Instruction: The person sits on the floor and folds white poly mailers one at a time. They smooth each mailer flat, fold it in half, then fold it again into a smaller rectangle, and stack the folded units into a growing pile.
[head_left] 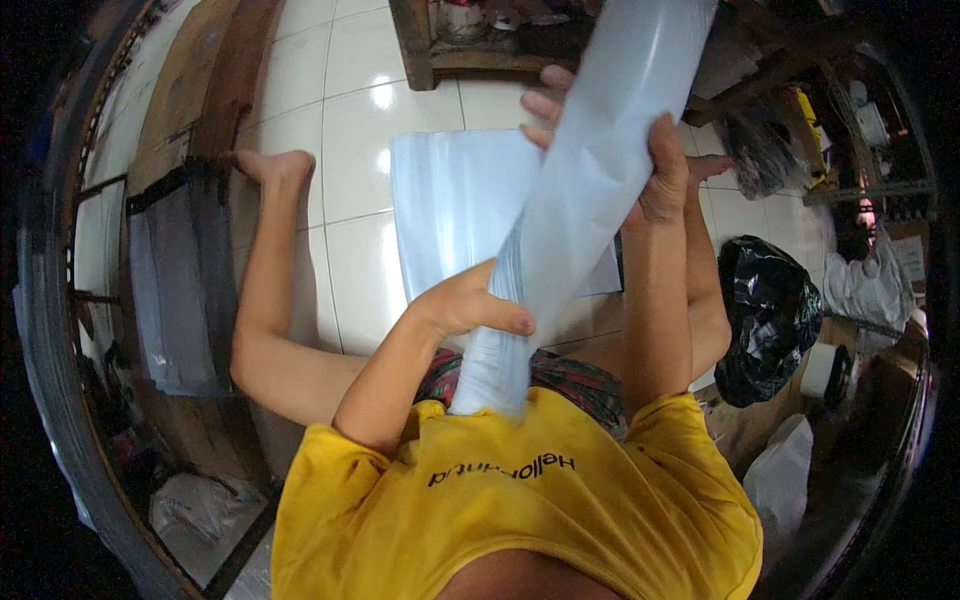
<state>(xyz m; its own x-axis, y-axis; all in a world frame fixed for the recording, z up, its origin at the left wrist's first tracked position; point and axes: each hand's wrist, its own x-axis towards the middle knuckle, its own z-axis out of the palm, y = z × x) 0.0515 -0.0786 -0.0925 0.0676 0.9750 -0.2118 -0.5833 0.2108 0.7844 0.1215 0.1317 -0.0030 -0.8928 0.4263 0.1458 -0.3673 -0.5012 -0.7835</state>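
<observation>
A thick bundle of translucent plastic sheets (610, 140), curled lengthwise like a tube, slants from my lap up to the top edge of the view. My left hand (465, 303) grips its lower part, thumb across the front, where many layered edges show. Higher up, my right hand (660, 185) cradles the bundle from the right. Its thumb lies along the right side, and spread fingertips stick out beyond the left side; the palm is hidden behind the plastic. On the tiled floor between my legs lies a flat stack of similar clear sheets (450, 190), partly covered by the bundle.
A black plastic bag (765, 320) sits beside my right knee, near a white bag (868, 285). Clear plastic stacks (180, 290) lie on cardboard (190, 90) to the left. Wooden furniture (420, 60) stands ahead, and a metal rack (870, 190) is at right.
</observation>
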